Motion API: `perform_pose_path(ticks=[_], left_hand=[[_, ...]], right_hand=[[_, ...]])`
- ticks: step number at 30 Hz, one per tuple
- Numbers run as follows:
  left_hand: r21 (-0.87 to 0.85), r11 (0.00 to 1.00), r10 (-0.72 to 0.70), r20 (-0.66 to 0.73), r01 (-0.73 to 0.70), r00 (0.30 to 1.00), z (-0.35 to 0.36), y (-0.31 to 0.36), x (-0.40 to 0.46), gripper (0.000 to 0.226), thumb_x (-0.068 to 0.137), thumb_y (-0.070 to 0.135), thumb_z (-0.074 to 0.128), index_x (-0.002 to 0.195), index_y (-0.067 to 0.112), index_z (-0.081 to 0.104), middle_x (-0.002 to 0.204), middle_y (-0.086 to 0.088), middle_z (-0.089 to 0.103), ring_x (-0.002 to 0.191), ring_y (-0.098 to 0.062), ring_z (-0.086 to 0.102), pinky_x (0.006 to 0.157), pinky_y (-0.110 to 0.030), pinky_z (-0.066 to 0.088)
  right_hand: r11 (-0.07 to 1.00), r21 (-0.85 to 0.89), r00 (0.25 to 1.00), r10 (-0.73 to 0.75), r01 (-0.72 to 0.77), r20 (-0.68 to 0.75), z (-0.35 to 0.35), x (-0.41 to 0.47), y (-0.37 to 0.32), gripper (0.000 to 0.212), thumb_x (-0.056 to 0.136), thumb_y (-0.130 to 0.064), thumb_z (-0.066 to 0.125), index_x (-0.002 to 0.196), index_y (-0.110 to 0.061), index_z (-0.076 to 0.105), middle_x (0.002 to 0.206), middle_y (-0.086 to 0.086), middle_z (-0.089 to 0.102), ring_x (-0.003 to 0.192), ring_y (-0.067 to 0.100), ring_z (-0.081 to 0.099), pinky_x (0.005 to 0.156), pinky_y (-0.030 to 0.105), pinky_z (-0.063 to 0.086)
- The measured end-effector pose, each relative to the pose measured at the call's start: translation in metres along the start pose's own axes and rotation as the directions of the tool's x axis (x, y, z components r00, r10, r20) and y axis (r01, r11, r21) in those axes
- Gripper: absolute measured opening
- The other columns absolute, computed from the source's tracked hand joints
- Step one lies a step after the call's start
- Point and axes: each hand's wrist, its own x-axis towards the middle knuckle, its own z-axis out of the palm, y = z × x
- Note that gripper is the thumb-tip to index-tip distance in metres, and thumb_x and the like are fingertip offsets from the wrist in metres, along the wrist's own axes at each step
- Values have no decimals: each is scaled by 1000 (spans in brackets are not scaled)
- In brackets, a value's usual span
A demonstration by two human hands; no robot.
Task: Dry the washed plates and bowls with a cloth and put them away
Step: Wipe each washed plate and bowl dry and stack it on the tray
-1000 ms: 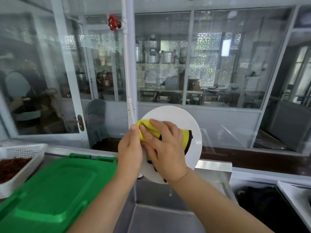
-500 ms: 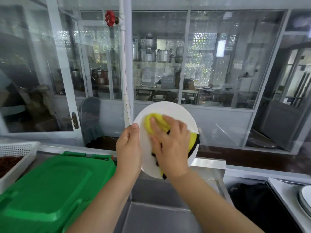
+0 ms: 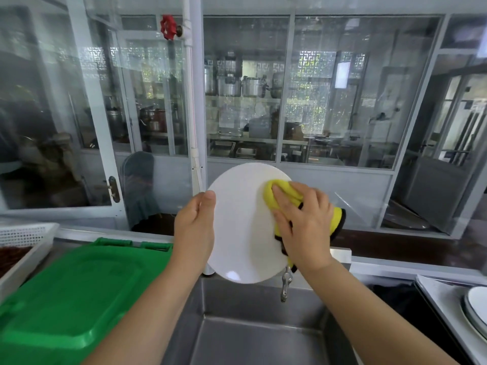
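A round white plate stands upright in the air above the steel sink, its face toward me. My left hand grips its left rim, thumb on the front edge. Against the plate's right half my right hand presses a yellow cloth with black trim, fingers spread over the bunched cloth. Part of the cloth hangs out past the plate's right rim behind my hand.
A green plastic lid covers the counter on the left, with a white perforated basket beyond it. A tap spout hangs under the plate. Stacked white plates lie at the far right. Glass partitions stand behind the sink.
My right hand has slid the cloth from the plate's upper middle over to its right side. The view has shifted, so the stacked plates on the right show more.
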Motion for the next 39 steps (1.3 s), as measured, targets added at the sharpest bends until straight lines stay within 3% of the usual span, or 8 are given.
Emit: perform_pose_path(ticks=[5, 10, 16, 24, 29, 34, 36, 39], left_hand=[[57, 998, 4, 8, -4, 1000, 12, 0, -5, 45, 94, 53, 36, 75, 21, 61, 68, 7, 64, 61, 2, 58, 52, -10, 41], [71, 990, 115, 55, -118, 992, 14, 3, -11, 42, 81, 62, 38, 72, 28, 60, 61, 12, 60, 58, 5, 53, 55, -6, 40], [48, 992, 113, -2, -113, 994, 8, -3, -18, 32, 94, 30, 55, 63, 21, 56, 55, 12, 56, 49, 2, 49, 46, -8, 37], [-79, 996, 48, 48, -44, 998, 8, -6, -31, 16, 92, 48, 53, 86, 40, 66, 85, 13, 70, 75, -2, 65, 57, -17, 50], [76, 984, -178, 367, 162, 913, -4, 9, -3, 19, 70, 41, 56, 81, 39, 72, 84, 8, 73, 79, -12, 69, 71, -30, 49], [299, 952, -205, 455, 68, 866, 1, 19, 12, 20, 87, 37, 61, 88, 21, 71, 87, -3, 75, 82, -22, 71, 80, -41, 54], [303, 953, -165, 438, 28, 884, 3, 16, 9, 19, 93, 30, 58, 88, 16, 71, 86, -7, 74, 82, -25, 71, 77, -38, 54], [269, 963, -145, 422, 29, 895, 10, 13, 0, 21, 92, 30, 58, 77, 22, 70, 79, -3, 73, 74, -17, 69, 65, -29, 50]], right_hand=[[993, 112, 999, -37, 41, -40, 8, 21, -37, 34, 90, -30, 54, 121, -21, 66, 123, 16, 57, 108, 39, 50, 87, 49, 41], [972, 112, 979, -205, 204, -3, 11, 28, -53, 32, 94, -36, 52, 122, -27, 64, 124, 12, 59, 122, 36, 48, 101, 58, 32], [981, 166, 994, 108, -104, -15, 6, 31, -35, 43, 94, -38, 47, 133, -24, 55, 126, 13, 52, 126, 42, 41, 95, 59, 37], [835, 299, 880, 475, -462, 32, -2, 11, -12, 54, 85, -43, 63, 135, -45, 44, 111, -4, 46, 90, 20, 55, 71, 30, 38], [954, 148, 965, 257, -262, 52, -17, 18, 2, 49, 81, -42, 65, 129, -38, 56, 104, 2, 52, 79, 24, 56, 60, 31, 45], [1000, 8, 1000, -17, 17, -5, -20, 16, 1, 42, 82, -45, 56, 120, -28, 66, 98, 8, 59, 76, 24, 58, 52, 23, 38], [999, 13, 998, -52, 53, -38, -19, 15, -1, 40, 84, -42, 57, 120, -26, 66, 100, 9, 60, 81, 27, 57, 56, 27, 42], [980, -20, 980, -198, 198, -19, -14, 16, -12, 36, 89, -42, 57, 119, -26, 67, 107, 12, 62, 101, 34, 58, 89, 51, 43]])
